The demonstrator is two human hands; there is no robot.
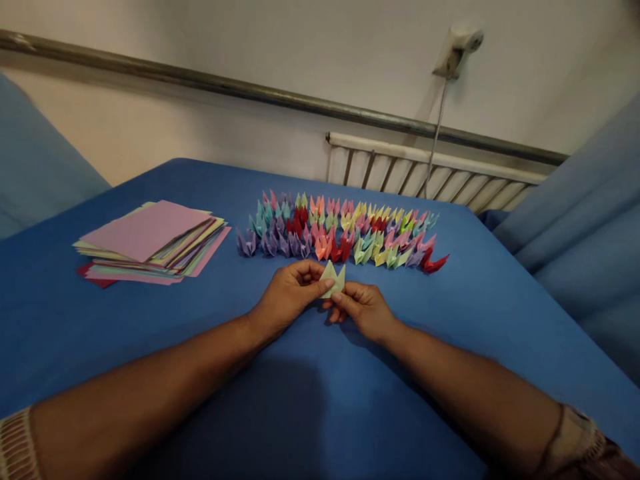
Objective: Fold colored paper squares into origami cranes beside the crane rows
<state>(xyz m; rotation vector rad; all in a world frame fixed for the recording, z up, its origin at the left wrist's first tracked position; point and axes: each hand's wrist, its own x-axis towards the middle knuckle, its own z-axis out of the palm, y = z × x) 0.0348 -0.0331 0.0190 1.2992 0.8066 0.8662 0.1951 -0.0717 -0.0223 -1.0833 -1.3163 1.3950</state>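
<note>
A small pale green folded paper [332,277], with two points standing up, is held between both hands just above the blue table. My left hand [293,291] pinches its left side, thumb across the front. At its lower right edge, my right hand [363,307] grips it between thumb and fingers, the other fingers curled below. Right behind the hands stand several rows of folded paper cranes [341,249] in purple, red, pink, yellow, green and blue.
A stack of coloured paper squares [150,233], pink on top, lies at the left on the blue tablecloth [210,387]. Behind the table are a radiator [390,160], a horizontal pipe [250,90] and a wall socket [456,55] with a cord. Blue curtains [585,220] hang at both sides.
</note>
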